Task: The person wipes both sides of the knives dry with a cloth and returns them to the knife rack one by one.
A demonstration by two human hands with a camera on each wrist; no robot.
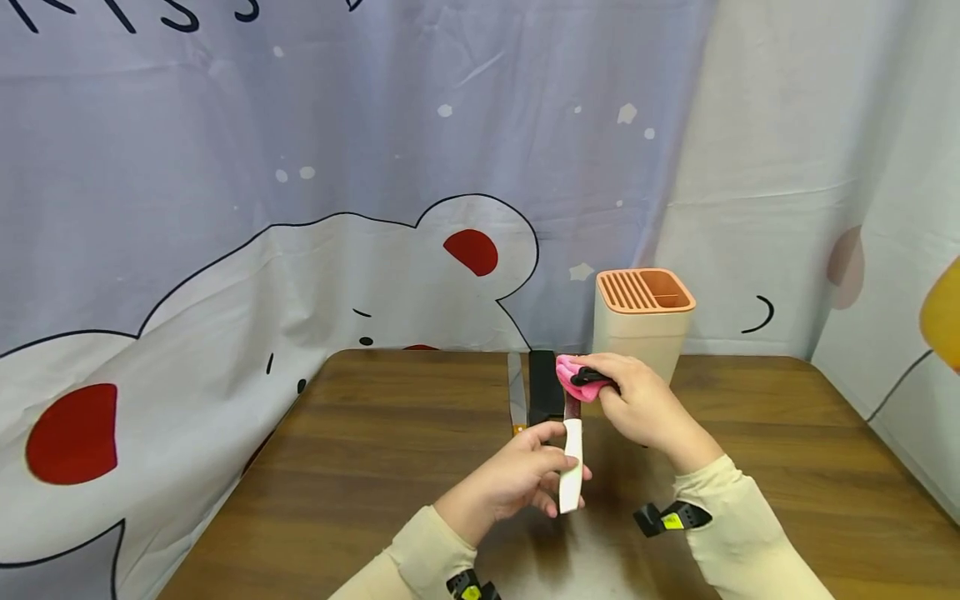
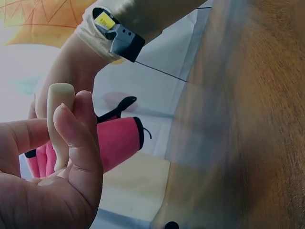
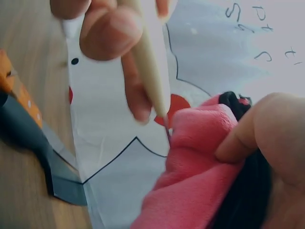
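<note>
Between its thumb and fingers, my left hand (image 1: 525, 473) grips the pale cream handle (image 1: 571, 471) of a knife, which points away from me. A short stretch of the knife blade (image 3: 167, 130) shows past the handle in the right wrist view; the rest is hidden in a pink cloth (image 3: 195, 143) with black edging. My right hand (image 1: 637, 400) pinches this folded cloth round the blade. In the left wrist view the cloth (image 2: 119, 143) hangs behind the handle (image 2: 61, 109).
An orange-handled knife (image 1: 517, 392) lies at the table's far side, beside a black turner (image 1: 545, 383). Behind my right hand stands a cream knife holder (image 1: 637, 333) with an orange slotted top. A printed curtain (image 1: 375, 283) hangs along the wooden table's (image 1: 390, 467) back edge.
</note>
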